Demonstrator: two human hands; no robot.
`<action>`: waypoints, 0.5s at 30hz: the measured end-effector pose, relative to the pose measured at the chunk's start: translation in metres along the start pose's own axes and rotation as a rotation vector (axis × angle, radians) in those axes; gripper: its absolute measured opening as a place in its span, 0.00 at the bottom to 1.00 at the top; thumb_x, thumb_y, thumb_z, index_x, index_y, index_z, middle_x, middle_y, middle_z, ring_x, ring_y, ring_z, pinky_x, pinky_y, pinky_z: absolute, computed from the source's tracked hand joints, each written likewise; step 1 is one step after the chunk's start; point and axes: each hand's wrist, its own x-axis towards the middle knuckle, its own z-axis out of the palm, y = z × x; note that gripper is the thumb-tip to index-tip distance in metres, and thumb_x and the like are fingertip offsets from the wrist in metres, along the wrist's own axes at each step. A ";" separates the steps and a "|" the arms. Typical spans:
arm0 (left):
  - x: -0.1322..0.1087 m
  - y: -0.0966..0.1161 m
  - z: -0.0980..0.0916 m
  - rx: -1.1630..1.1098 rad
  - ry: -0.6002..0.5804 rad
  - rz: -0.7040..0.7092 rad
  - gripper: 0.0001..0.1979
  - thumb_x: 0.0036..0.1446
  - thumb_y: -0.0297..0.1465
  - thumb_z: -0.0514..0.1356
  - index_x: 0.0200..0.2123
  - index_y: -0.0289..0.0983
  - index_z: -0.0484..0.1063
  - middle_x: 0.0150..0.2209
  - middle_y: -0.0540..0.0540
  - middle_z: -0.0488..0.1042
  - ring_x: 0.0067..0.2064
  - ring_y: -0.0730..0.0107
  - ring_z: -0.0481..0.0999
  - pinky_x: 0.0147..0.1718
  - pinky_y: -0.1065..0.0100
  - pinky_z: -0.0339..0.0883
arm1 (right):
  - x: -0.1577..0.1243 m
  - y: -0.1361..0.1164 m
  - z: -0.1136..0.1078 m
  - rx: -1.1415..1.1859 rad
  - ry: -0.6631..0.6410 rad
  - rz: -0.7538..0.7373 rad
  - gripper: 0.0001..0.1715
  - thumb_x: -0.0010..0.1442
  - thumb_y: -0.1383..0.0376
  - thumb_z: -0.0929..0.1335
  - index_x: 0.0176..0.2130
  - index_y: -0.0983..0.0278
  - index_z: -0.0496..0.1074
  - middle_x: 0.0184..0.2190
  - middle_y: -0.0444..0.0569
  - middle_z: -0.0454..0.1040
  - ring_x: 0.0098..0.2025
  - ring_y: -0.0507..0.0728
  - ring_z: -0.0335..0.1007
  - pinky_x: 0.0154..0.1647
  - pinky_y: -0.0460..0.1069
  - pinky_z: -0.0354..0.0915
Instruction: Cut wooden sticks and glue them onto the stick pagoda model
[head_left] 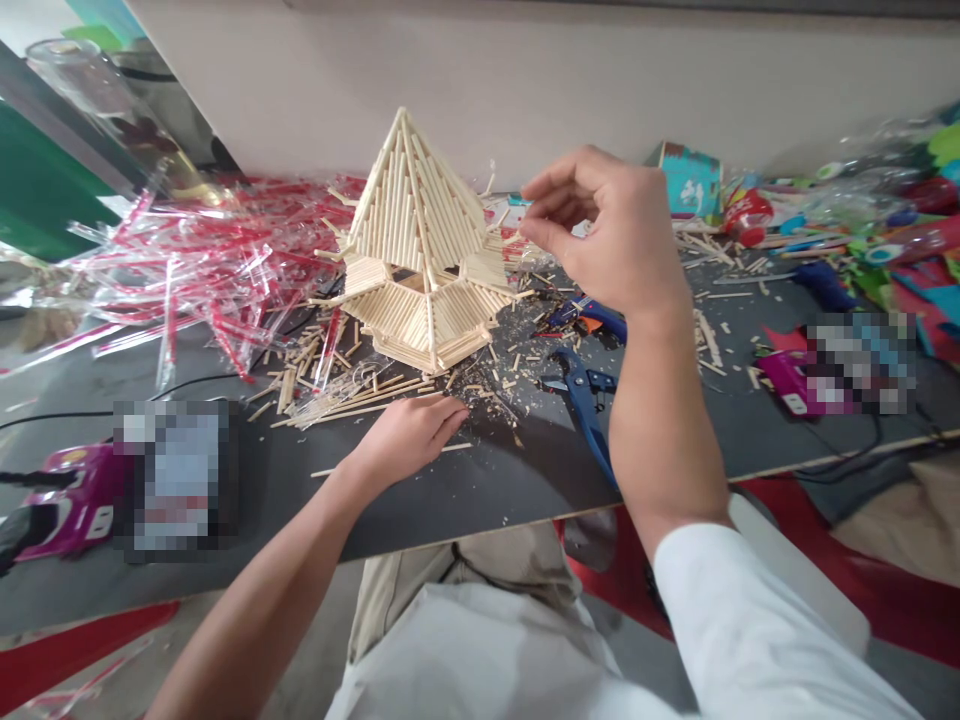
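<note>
A model tower made of thin pale wooden sticks stands upright on the dark table, with a pointed roof and a flared, many-sided lower tier. My left hand rests low in front of its base, fingers pressed together; whatever they may hold is hidden. One loose stick lies by that hand, partly covered by it. Raised to the right of the roof is my right hand, thumb and fingertips drawn together in a pinch, apart from the tower. Anything between those fingertips is too small to make out.
Clear-and-red plastic wrappers heap at the left. Blue-handled cutters lie under my right forearm. Stick offcuts and crumbs surround the tower. Magenta devices with cables, a teal cup and bottles stand around the sides; a wall is behind.
</note>
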 end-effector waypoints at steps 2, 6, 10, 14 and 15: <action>0.000 0.000 -0.001 0.000 -0.001 -0.004 0.16 0.76 0.37 0.50 0.48 0.40 0.77 0.44 0.45 0.83 0.46 0.63 0.85 0.43 0.66 0.75 | 0.000 -0.001 0.000 -0.004 -0.002 -0.002 0.17 0.57 0.52 0.80 0.40 0.55 0.77 0.34 0.46 0.83 0.38 0.58 0.82 0.40 0.51 0.77; 0.001 0.001 -0.002 -0.004 -0.008 -0.016 0.16 0.76 0.37 0.50 0.48 0.40 0.77 0.44 0.45 0.83 0.46 0.62 0.85 0.43 0.66 0.75 | 0.000 -0.003 -0.002 -0.027 0.001 -0.012 0.17 0.58 0.52 0.80 0.40 0.56 0.77 0.35 0.47 0.83 0.38 0.58 0.82 0.39 0.51 0.77; 0.000 0.003 -0.003 -0.007 0.005 -0.021 0.15 0.76 0.37 0.51 0.49 0.39 0.76 0.43 0.45 0.83 0.44 0.62 0.85 0.40 0.66 0.73 | -0.001 -0.002 -0.003 -0.042 0.011 -0.029 0.15 0.58 0.53 0.79 0.40 0.55 0.77 0.34 0.46 0.83 0.37 0.58 0.81 0.37 0.51 0.76; 0.000 0.005 -0.003 -0.008 0.062 -0.089 0.14 0.75 0.34 0.51 0.55 0.38 0.72 0.37 0.46 0.82 0.34 0.66 0.82 0.34 0.67 0.69 | -0.003 -0.003 -0.009 -0.038 0.051 -0.061 0.11 0.58 0.65 0.79 0.40 0.54 0.77 0.35 0.44 0.83 0.37 0.57 0.81 0.37 0.51 0.76; 0.001 0.004 -0.003 -0.020 0.080 -0.095 0.14 0.75 0.33 0.51 0.55 0.38 0.72 0.37 0.46 0.81 0.33 0.67 0.81 0.34 0.67 0.69 | -0.005 -0.005 -0.012 -0.039 0.060 -0.067 0.11 0.58 0.67 0.78 0.40 0.54 0.78 0.35 0.43 0.83 0.37 0.57 0.81 0.37 0.52 0.76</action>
